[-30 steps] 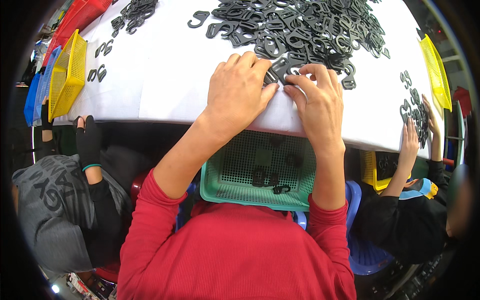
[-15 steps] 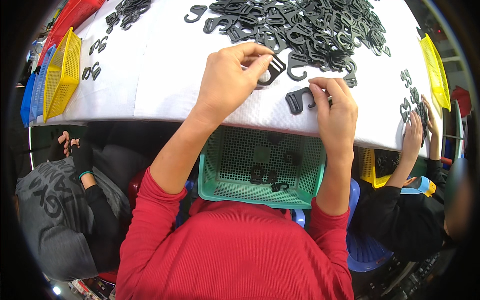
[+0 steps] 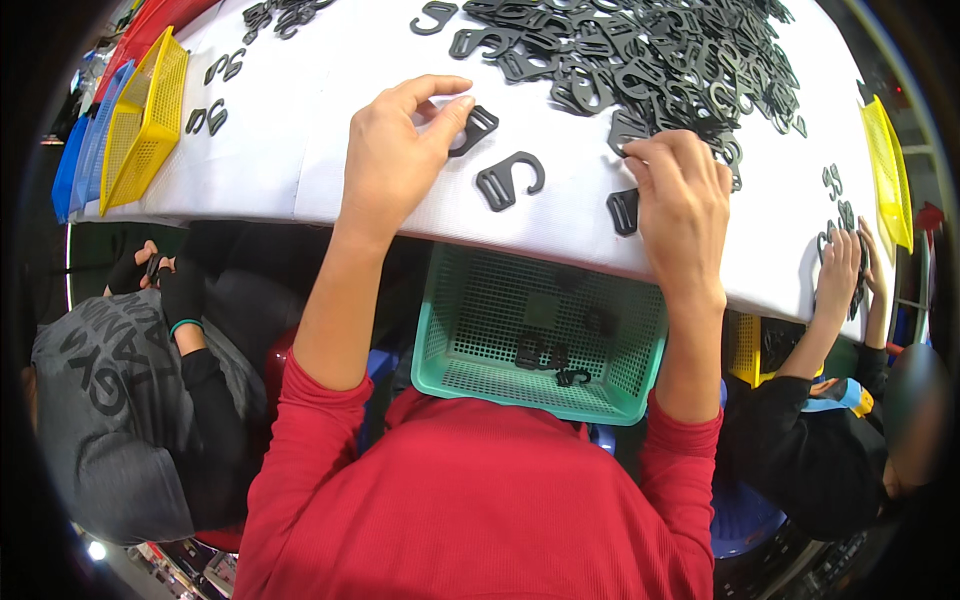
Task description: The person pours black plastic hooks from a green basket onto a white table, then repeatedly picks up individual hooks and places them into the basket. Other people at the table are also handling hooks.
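Observation:
A big heap of black plastic hooks (image 3: pixel 650 55) covers the far part of the white table (image 3: pixel 300 160). My left hand (image 3: pixel 395 160) rests on the cloth, thumb and forefinger pinching a single black hook (image 3: pixel 478 127). My right hand (image 3: pixel 680 195) is curled at the near edge of the heap, fingertips on a hook (image 3: pixel 628 130). One loose hook (image 3: pixel 510 180) lies between my hands, and another (image 3: pixel 622 211) lies beside my right thumb. Under the table edge, on my lap, is a green mesh basket (image 3: pixel 440 330) holding a few hooks (image 3: pixel 545 355).
Yellow mesh baskets stand at the left (image 3: pixel 140 120) and right (image 3: pixel 888 170) table edges, with blue and red ones behind the left one. A person in grey (image 3: pixel 110 400) sits on my left. Another person's hands (image 3: pixel 845 265) handle hooks on my right.
My hands, which were together at the heap's edge, have drawn apart. The left hand has pulled a hook out leftwards, and a loose hook now lies between my hands.

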`<state>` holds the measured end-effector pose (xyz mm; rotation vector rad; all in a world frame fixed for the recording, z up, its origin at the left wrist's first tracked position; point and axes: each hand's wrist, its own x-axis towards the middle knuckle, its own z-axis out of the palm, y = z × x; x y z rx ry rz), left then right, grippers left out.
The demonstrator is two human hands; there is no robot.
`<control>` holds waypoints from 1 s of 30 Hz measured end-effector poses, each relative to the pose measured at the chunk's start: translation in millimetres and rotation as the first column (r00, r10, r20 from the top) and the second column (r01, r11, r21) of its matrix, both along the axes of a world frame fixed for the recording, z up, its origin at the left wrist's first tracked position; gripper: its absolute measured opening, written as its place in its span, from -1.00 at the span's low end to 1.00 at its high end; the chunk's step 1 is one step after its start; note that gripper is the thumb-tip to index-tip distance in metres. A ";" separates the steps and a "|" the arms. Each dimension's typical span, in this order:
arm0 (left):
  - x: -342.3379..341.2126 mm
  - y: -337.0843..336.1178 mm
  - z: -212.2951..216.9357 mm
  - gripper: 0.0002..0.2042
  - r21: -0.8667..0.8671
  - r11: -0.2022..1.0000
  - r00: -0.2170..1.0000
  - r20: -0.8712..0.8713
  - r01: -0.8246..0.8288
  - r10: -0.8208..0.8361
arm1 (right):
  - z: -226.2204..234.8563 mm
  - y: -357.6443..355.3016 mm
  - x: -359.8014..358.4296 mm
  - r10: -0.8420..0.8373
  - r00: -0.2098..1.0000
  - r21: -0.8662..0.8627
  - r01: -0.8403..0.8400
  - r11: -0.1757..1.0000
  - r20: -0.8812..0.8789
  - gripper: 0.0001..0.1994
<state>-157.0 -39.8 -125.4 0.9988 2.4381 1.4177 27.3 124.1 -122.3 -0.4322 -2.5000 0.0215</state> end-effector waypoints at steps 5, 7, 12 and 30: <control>7.1 -15.7 -0.4 -0.82 0.066 0.998 0.955 -0.298 0.010 0.010 | 15.2 -2.8 -6.3 -0.068 0.995 -0.436 0.028 0.899 -0.077 -0.91; 18.9 -19.7 0.8 -0.83 0.072 0.993 0.933 -0.355 0.094 -0.062 | 12.4 5.5 -9.0 -0.102 0.995 -0.565 0.084 0.820 0.000 -0.89; 19.3 -26.1 -0.7 -0.80 -0.002 0.997 0.892 -0.447 0.081 -0.073 | 21.9 9.5 3.1 -0.245 0.969 -0.382 0.220 0.898 -0.019 -0.84; 39.2 -22.7 -17.8 -0.75 0.113 0.980 0.954 -0.269 0.165 -0.130 | -13.4 -60.5 3.1 -0.152 0.982 -0.256 0.176 0.951 0.110 -0.33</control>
